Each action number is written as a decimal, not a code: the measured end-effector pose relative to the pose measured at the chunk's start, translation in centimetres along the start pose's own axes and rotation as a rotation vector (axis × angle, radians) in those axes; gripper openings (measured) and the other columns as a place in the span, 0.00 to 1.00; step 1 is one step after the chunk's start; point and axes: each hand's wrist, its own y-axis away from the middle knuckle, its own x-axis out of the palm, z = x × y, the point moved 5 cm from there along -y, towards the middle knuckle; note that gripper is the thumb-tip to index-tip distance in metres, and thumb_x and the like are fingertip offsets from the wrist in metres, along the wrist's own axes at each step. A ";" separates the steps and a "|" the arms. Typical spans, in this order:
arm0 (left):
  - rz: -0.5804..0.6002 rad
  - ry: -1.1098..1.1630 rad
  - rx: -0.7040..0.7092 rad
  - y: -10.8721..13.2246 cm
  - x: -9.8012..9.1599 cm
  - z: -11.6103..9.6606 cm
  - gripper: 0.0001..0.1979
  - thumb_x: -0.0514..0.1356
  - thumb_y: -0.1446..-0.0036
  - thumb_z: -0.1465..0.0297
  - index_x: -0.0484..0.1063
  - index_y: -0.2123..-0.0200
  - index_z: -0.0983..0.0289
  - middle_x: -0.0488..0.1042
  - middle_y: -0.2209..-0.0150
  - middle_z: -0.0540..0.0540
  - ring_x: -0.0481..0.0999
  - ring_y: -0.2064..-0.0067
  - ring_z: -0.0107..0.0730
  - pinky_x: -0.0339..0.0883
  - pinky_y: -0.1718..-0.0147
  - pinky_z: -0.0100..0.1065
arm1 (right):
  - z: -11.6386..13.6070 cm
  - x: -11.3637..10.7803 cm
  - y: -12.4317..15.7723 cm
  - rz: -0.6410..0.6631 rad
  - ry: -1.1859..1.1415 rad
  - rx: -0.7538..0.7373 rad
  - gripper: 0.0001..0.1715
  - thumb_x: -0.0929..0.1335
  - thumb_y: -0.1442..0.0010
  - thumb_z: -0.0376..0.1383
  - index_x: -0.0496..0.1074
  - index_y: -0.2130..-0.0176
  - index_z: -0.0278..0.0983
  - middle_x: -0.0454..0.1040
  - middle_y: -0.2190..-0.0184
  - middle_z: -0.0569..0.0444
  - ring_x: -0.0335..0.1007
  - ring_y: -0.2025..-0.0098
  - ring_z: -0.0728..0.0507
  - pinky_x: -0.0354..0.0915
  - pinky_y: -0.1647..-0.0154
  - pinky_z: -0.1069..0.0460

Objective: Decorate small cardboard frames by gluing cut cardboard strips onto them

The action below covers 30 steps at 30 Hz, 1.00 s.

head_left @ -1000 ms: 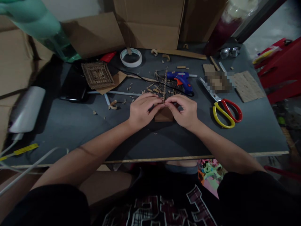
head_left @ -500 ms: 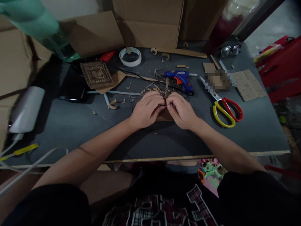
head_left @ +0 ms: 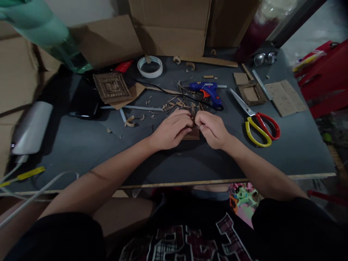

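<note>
My left hand [head_left: 171, 128] and my right hand [head_left: 212, 127] meet at the middle of the dark table [head_left: 81, 145], fingers curled and pinching a thin strip of corrugated cardboard [head_left: 193, 108] that sticks out between them. Under the fingers lies a small brown cardboard piece [head_left: 192, 135], mostly hidden by both hands. Loose cardboard scraps [head_left: 174, 103] lie just beyond the fingertips.
A blue glue gun [head_left: 206, 90] with its black cord lies behind the hands. Red-and-yellow scissors [head_left: 257, 121] lie to the right, a tape roll [head_left: 150, 66] and a woven cardboard square [head_left: 111, 87] at the back left. Cardboard boxes [head_left: 168, 25] stand behind; eyeglasses [head_left: 262, 58] sit far right.
Both hands have drawn closer together and a little lower over the small cardboard piece. The upright strip now shows much shorter above the fingers.
</note>
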 end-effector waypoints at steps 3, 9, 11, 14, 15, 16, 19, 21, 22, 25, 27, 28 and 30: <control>-0.028 0.017 0.023 0.0 -0.1 -0.1 0.01 0.56 0.33 0.71 0.67 0.60 0.61 0.78 0.62 0.54 0.76 0.51 0.34 0.72 0.48 0.38 | 0.0 -0.1 0.1 -0.026 -0.057 -0.005 0.10 0.58 0.43 0.27 0.53 0.71 0.41 0.58 0.76 0.58 0.55 0.73 0.48 0.58 0.70 0.52; -0.131 0.024 -0.087 0.0 -1.1 0.6 0.04 0.54 0.32 0.69 0.67 0.59 0.61 0.78 0.60 0.57 0.76 0.49 0.36 0.71 0.48 0.42 | 0.2 -0.6 0.3 -0.235 0.021 0.017 0.05 0.69 0.38 0.35 0.72 0.60 0.38 0.76 0.67 0.53 0.71 0.67 0.48 0.67 0.70 0.54; -0.129 0.011 -0.124 0.0 -1.1 0.8 0.06 0.53 0.32 0.67 0.67 0.60 0.61 0.78 0.59 0.57 0.76 0.49 0.37 0.70 0.48 0.42 | 0.4 -0.7 0.4 -0.305 0.088 0.002 0.06 0.69 0.38 0.34 0.75 0.59 0.39 0.80 0.66 0.53 0.74 0.67 0.48 0.69 0.69 0.54; -0.108 -0.011 -0.205 0.2 -0.9 1.1 0.10 0.55 0.33 0.61 0.68 0.61 0.61 0.78 0.60 0.56 0.76 0.50 0.37 0.70 0.49 0.41 | 0.4 -0.6 0.5 -0.333 0.159 -0.027 0.06 0.69 0.37 0.32 0.78 0.60 0.39 0.82 0.66 0.53 0.78 0.67 0.49 0.72 0.66 0.54; -0.114 -0.020 -0.236 0.2 -0.9 1.2 0.12 0.57 0.34 0.58 0.69 0.61 0.61 0.78 0.61 0.56 0.76 0.51 0.37 0.70 0.49 0.40 | 0.4 -0.4 0.6 -0.328 0.176 -0.035 0.06 0.69 0.37 0.32 0.78 0.60 0.39 0.83 0.65 0.53 0.79 0.66 0.48 0.72 0.66 0.54; -0.125 -0.027 -0.263 0.3 -0.9 1.4 0.14 0.59 0.35 0.56 0.69 0.62 0.61 0.78 0.62 0.55 0.76 0.52 0.36 0.70 0.51 0.39 | 0.4 -0.3 0.6 -0.318 0.189 -0.037 0.07 0.69 0.37 0.32 0.78 0.60 0.39 0.83 0.64 0.52 0.79 0.66 0.48 0.73 0.66 0.54; -0.153 -0.045 -0.285 0.4 -0.9 1.6 0.15 0.60 0.36 0.54 0.70 0.64 0.61 0.77 0.66 0.53 0.75 0.58 0.33 0.69 0.56 0.35 | 0.3 -0.1 0.6 -0.287 0.197 -0.029 0.07 0.68 0.35 0.33 0.78 0.60 0.39 0.83 0.64 0.53 0.78 0.67 0.49 0.72 0.67 0.54; -0.151 -0.050 -0.262 0.4 -0.8 1.7 0.14 0.59 0.35 0.56 0.70 0.65 0.61 0.77 0.67 0.52 0.75 0.60 0.32 0.68 0.57 0.35 | 0.3 0.0 0.6 -0.274 0.164 -0.016 0.07 0.68 0.35 0.33 0.77 0.61 0.38 0.82 0.65 0.53 0.76 0.69 0.50 0.71 0.68 0.55; -0.153 -0.046 -0.241 0.3 -0.8 1.6 0.14 0.58 0.34 0.57 0.70 0.64 0.61 0.77 0.67 0.52 0.75 0.60 0.32 0.68 0.57 0.35 | 0.3 0.0 0.6 -0.268 0.144 -0.012 0.06 0.68 0.35 0.32 0.77 0.61 0.38 0.82 0.65 0.53 0.75 0.70 0.50 0.70 0.69 0.55; -0.162 -0.001 -0.178 0.3 -0.9 1.4 0.11 0.59 0.34 0.60 0.70 0.63 0.61 0.78 0.65 0.53 0.75 0.59 0.32 0.68 0.56 0.36 | 0.3 0.0 0.6 -0.245 0.105 0.003 0.05 0.67 0.35 0.32 0.75 0.61 0.37 0.80 0.66 0.53 0.71 0.71 0.51 0.68 0.69 0.55; -0.157 0.017 -0.160 0.2 -0.9 1.4 0.09 0.59 0.34 0.62 0.70 0.63 0.61 0.78 0.65 0.53 0.75 0.59 0.32 0.68 0.55 0.36 | 0.2 0.1 0.6 -0.223 0.093 0.014 0.05 0.66 0.35 0.32 0.74 0.61 0.37 0.78 0.67 0.53 0.69 0.71 0.51 0.67 0.68 0.54; -0.145 0.011 -0.163 0.2 -0.9 1.4 0.09 0.59 0.34 0.62 0.70 0.63 0.61 0.78 0.64 0.53 0.76 0.59 0.32 0.68 0.55 0.36 | 0.2 0.1 0.6 -0.212 0.088 0.021 0.05 0.66 0.35 0.33 0.73 0.61 0.37 0.77 0.67 0.54 0.68 0.71 0.51 0.66 0.68 0.54; -0.118 -0.009 -0.166 0.1 -0.8 1.3 0.08 0.58 0.33 0.63 0.70 0.64 0.61 0.78 0.65 0.53 0.76 0.59 0.32 0.69 0.55 0.36 | 0.1 0.2 0.6 -0.195 0.079 0.031 0.05 0.65 0.34 0.33 0.72 0.62 0.37 0.75 0.68 0.54 0.67 0.70 0.50 0.66 0.68 0.54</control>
